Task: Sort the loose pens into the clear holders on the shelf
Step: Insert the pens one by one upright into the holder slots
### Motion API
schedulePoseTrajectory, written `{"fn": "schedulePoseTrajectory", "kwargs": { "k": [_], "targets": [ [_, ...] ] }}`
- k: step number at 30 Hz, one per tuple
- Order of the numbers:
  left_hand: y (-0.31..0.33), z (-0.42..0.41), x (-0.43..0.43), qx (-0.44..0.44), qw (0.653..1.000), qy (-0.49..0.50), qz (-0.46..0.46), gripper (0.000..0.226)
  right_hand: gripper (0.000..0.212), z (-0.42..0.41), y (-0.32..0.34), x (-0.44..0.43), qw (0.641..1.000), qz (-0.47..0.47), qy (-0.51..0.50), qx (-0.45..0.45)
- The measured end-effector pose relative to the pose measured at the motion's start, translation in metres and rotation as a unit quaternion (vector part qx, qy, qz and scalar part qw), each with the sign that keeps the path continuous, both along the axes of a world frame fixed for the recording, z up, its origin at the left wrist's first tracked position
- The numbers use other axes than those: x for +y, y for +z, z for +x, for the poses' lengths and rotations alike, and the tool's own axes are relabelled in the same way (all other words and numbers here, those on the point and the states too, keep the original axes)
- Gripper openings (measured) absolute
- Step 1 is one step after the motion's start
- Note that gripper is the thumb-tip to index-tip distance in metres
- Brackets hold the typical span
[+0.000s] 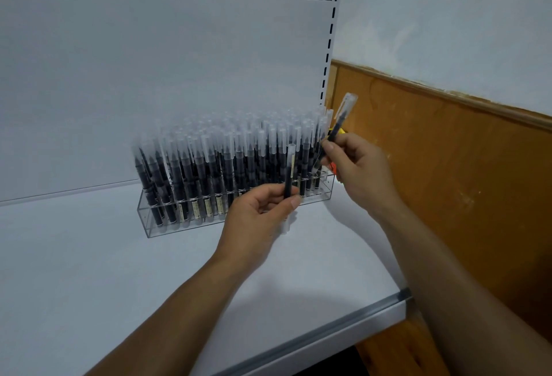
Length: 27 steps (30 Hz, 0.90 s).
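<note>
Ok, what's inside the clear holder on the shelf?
The clear holder is packed with upright black pens with frosted caps. Whether any slots remain free is hidden by the caps and the left hand.

A stationery shop or stockroom is showing here, judging by the retail fittings. A white metal display shelf (89,271) with a grey price-strip edge is filling the lower left of the frame, backed by a plain white panel (149,76) and a slotted upright post (334,17) running down from the upper centre. A clear holder (167,223) packed with rows of identical capped black pens (209,163) is standing mid-frame, while orange wood wall panelling (463,181) is lining the right side.
</note>
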<state>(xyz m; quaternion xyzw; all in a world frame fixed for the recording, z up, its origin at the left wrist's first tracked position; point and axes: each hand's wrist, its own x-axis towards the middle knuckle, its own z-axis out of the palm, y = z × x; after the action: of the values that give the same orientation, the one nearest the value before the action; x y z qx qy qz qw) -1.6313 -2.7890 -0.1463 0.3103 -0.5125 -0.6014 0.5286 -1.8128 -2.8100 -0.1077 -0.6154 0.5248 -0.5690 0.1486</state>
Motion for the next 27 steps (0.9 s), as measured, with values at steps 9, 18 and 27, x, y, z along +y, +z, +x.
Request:
{"fn": "schedulePoseTrajectory", "kwargs": {
  "k": [9,18,27],
  "targets": [
    [-0.003,0.001,-0.002,-0.008,1.0,-0.005,-0.003,0.014,0.017,0.001,-0.009,-0.005,0.985,0.054,-0.035,0.157],
    [-0.006,0.001,-0.004,-0.018,1.0,-0.008,-0.008,0.021,0.013,0.008,-0.02,-0.001,0.98,0.016,-0.1,0.169],
    [-0.008,0.001,-0.004,-0.004,1.0,-0.02,-0.012,0.02,0.017,0.005,-0.028,0.002,0.984,0.011,-0.1,0.145]
  ]
}}
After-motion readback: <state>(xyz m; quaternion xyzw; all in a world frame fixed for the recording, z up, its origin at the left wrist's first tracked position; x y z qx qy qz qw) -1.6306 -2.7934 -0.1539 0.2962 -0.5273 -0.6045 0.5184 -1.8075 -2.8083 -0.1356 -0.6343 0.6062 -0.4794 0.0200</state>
